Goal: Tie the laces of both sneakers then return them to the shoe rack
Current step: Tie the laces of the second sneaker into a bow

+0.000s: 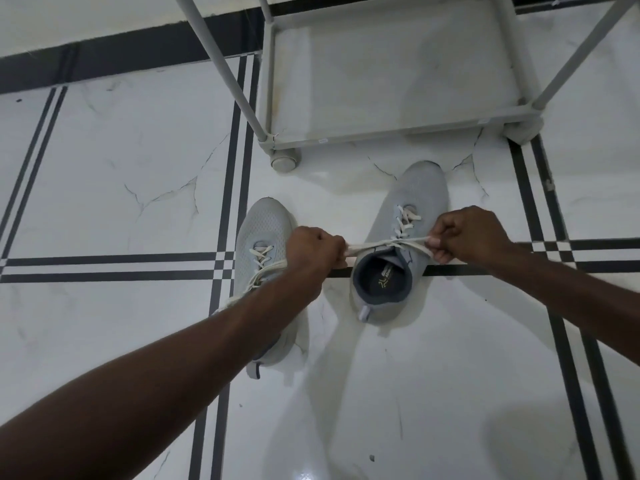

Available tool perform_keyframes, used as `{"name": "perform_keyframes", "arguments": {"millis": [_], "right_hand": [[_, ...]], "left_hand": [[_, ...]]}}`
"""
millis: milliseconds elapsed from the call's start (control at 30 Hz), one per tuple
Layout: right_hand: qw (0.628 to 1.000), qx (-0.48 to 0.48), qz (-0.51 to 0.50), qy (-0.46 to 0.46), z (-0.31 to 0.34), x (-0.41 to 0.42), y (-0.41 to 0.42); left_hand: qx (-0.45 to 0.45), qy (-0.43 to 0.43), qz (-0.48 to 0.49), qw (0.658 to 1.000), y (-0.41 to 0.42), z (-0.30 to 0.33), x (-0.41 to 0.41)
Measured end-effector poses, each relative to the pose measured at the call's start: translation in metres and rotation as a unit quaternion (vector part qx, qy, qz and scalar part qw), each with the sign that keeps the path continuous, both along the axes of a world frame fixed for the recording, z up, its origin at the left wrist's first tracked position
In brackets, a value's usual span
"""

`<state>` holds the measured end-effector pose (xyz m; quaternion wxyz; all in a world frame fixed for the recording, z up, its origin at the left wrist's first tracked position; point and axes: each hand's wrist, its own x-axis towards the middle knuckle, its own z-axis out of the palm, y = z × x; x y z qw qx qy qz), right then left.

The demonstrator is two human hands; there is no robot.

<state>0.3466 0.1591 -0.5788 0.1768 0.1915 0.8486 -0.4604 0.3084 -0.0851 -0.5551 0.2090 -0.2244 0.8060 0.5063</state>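
Over right sneaker (412,216): both hands (313,252) (465,235) pulling laces (388,243) taut.

The floor (114,161) is glossy white marble-look tile with thin grey veins, crossed by paired black stripes that meet in small checkered squares. A wide black band (138,50) runs along the far edge, with pale surface beyond it. Soft light glares off the tiles near the bottom. A small dark speck (371,458) lies on the near tile.
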Motion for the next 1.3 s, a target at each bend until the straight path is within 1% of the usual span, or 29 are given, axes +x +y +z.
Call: {"name": "perform_keyframes", "arguments": {"millis": [67,167,267,333,400,467,567,667,700,767,800,833,967,1067,1267,1300], "right_hand": [[0.998,0.057,0.029,0.029,0.002,-0.003,-0.005],[0.995,0.072,0.049,0.053,0.009,-0.006,-0.005],[0.982,0.118,0.113,0.097,0.009,-0.005,-0.006],[0.971,0.149,0.146,0.114,0.006,-0.003,-0.007],[0.955,0.198,0.187,0.117,0.004,-0.004,-0.008],[0.942,0.227,0.217,0.114,0.003,-0.006,-0.008],[0.928,0.246,0.252,0.125,0.004,-0.005,-0.006],[0.908,0.268,0.292,0.133,0.007,-0.001,-0.007],[0.906,0.268,0.298,0.133,0.008,-0.001,-0.007],[0.906,0.263,0.301,0.137,0.008,0.0,-0.007],[0.907,0.26,0.302,0.137,0.008,0.0,-0.006],[0.907,0.258,0.303,0.133,0.005,-0.001,-0.004],[0.915,0.225,0.316,0.108,-0.008,-0.005,0.003],[0.912,0.232,0.322,0.103,-0.017,-0.002,0.004],[0.904,0.249,0.328,0.112,-0.022,0.004,0.006],[0.903,0.255,0.328,0.113,-0.021,0.004,0.005]], "left_hand": [[0.017,-0.024,0.008,1.0,0.001,0.003,-0.003],[0.062,-0.028,-0.037,0.997,-0.001,0.001,-0.012],[0.079,-0.015,-0.16,0.984,-0.003,-0.007,-0.019],[0.049,0.014,-0.273,0.961,-0.003,-0.005,-0.024],[-0.014,0.065,-0.366,0.928,-0.002,-0.001,-0.029],[-0.097,0.133,-0.425,0.89,0.001,0.0,-0.03],[-0.217,0.202,-0.497,0.816,0.007,-0.003,-0.031],[-0.259,0.205,-0.549,0.768,0.01,0.0,-0.035],[-0.275,0.213,-0.571,0.743,0.009,0.0,-0.036],[-0.33,0.238,-0.612,0.679,0.006,-0.001,-0.035],[-0.354,0.245,-0.622,0.654,0.004,-0.001,-0.033],[-0.365,0.246,-0.626,0.643,0.002,-0.003,-0.032],[-0.329,0.217,-0.638,0.661,-0.013,-0.01,-0.028],[-0.313,0.227,-0.631,0.673,-0.025,-0.022,-0.022],[-0.336,0.225,-0.633,0.66,-0.031,-0.031,-0.013],[-0.332,0.226,-0.632,0.662,-0.03,-0.031,-0.013]]}}
